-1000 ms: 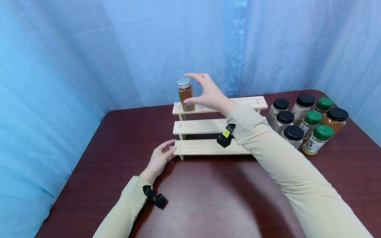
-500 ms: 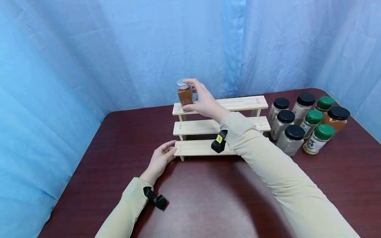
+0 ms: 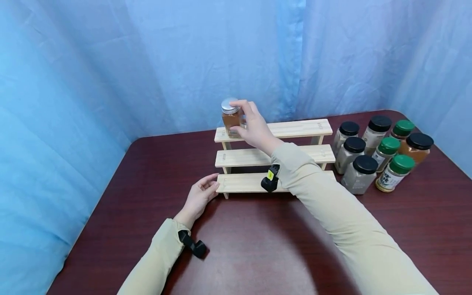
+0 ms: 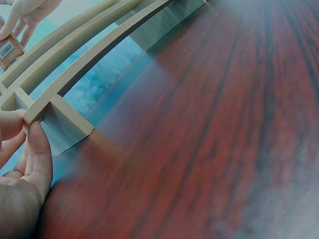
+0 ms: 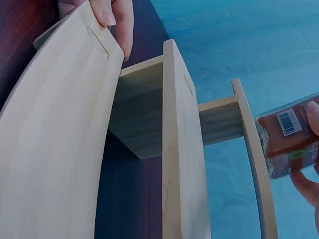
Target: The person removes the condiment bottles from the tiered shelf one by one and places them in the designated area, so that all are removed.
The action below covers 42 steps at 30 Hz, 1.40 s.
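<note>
A three-tier wooden display rack (image 3: 243, 157) stands on the dark red table. At the left end of its top board is a square spice jar (image 3: 230, 120) with a silver lid and reddish-brown contents. My right hand (image 3: 256, 128) holds this jar from its right side, with thumb and fingers around it. In the right wrist view the jar's base (image 5: 269, 149) is at the top board, and a barcode label shows. My left hand (image 3: 197, 198) pinches the left end of the lowest board between thumb and fingers, plain in the left wrist view.
Right of the rack stand several spice jars: black-lidded ones (image 3: 359, 174) and green-lidded ones (image 3: 391, 173), close together. Blue curtains (image 3: 177, 73) hang behind and beside the table (image 3: 236, 237). My right forearm crosses over the rack's right part.
My right hand, with fingers spread around the jar at first, has taken hold of it. The jar has shifted slightly right and looks turned. My left hand stays at the rack.
</note>
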Each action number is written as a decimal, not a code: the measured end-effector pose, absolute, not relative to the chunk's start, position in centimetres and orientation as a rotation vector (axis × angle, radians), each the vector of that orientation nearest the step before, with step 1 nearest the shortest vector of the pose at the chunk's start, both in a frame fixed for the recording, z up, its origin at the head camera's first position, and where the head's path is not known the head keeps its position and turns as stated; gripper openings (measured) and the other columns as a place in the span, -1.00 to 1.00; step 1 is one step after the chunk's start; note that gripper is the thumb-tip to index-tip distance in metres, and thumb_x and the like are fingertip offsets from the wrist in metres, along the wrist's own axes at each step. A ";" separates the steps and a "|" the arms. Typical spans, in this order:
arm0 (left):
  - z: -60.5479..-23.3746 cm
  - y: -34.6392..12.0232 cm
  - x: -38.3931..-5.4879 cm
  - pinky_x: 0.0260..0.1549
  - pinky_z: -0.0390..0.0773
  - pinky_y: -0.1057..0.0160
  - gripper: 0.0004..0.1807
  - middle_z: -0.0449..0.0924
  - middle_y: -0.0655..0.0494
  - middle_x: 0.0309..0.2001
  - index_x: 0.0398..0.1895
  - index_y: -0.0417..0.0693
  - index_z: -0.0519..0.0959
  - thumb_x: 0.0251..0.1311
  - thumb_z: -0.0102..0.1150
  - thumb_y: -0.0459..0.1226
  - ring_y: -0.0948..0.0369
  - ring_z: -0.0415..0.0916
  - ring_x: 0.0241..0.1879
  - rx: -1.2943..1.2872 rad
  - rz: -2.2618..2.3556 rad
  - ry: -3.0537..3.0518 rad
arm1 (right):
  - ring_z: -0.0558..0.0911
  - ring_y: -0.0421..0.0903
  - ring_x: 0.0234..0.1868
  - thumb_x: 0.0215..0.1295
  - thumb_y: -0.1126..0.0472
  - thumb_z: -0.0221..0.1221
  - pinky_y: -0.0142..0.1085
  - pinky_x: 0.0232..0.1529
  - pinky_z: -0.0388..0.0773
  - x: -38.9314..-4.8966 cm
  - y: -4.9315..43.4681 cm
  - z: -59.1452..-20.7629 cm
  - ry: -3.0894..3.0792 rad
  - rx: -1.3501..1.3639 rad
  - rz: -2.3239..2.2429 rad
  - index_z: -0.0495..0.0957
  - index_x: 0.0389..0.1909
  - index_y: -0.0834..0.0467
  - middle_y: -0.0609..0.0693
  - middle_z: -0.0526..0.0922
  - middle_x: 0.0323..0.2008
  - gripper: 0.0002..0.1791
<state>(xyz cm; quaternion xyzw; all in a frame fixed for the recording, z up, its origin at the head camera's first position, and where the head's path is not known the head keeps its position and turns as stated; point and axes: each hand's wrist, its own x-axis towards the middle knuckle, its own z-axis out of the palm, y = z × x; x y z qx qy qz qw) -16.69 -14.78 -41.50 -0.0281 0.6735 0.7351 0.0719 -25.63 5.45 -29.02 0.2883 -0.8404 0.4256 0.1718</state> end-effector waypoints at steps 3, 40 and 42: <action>-41.5 -14.8 -16.8 -0.39 0.51 0.50 -0.54 0.47 0.25 -0.39 0.27 -0.38 0.31 0.30 -0.01 -0.49 0.42 0.46 -0.43 -0.082 2.215 2.027 | 0.38 0.07 0.01 0.20 0.33 0.24 -0.10 0.09 0.47 -25.6 5.6 -28.9 -2.372 0.833 1.220 0.18 0.23 0.05 0.24 0.29 0.02 -0.37; -41.6 -14.6 -16.8 -0.41 0.50 0.50 -0.55 0.46 0.22 -0.40 0.25 -0.38 0.33 0.29 -0.02 -0.51 0.42 0.46 -0.45 -0.115 2.246 2.023 | 0.45 -0.34 0.09 0.00 0.72 0.14 -0.51 0.06 0.46 -15.7 14.0 -30.5 -2.130 0.846 1.723 0.20 0.24 0.31 0.00 0.36 0.16 -0.26; -41.6 -14.6 -16.7 -0.41 0.50 0.50 -0.55 0.47 0.22 -0.40 0.25 -0.38 0.33 0.29 -0.02 -0.51 0.42 0.46 -0.46 -0.118 2.245 2.017 | 0.44 -0.36 0.11 -0.04 0.76 0.13 -0.54 0.06 0.45 -15.2 14.8 -30.9 -2.109 0.883 1.714 0.21 0.24 0.30 -0.11 0.36 0.14 -0.23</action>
